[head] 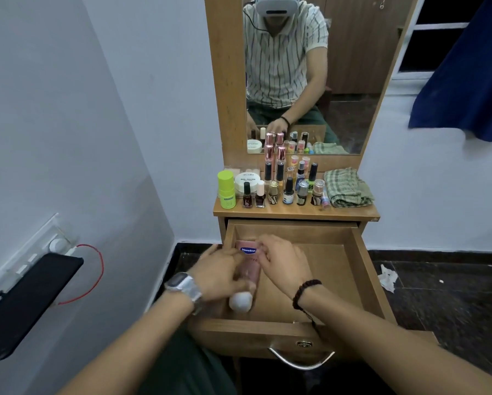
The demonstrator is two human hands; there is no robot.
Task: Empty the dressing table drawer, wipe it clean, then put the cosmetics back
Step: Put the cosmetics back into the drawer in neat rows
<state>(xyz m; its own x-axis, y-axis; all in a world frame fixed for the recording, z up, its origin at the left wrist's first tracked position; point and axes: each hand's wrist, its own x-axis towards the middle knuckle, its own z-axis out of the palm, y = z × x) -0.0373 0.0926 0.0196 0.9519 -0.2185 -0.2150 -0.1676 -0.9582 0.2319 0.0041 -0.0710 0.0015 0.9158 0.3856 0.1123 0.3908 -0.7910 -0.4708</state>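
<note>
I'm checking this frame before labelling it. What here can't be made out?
- Head view: the middle of the pink lotion bottle is covered by the left hand and right hand and blurred by motion; whether either hand grips it is unclear.
- The drawer floor under the hands and forearms is hidden.
- Labels on the small nail polish bottles are too small to read.
</note>
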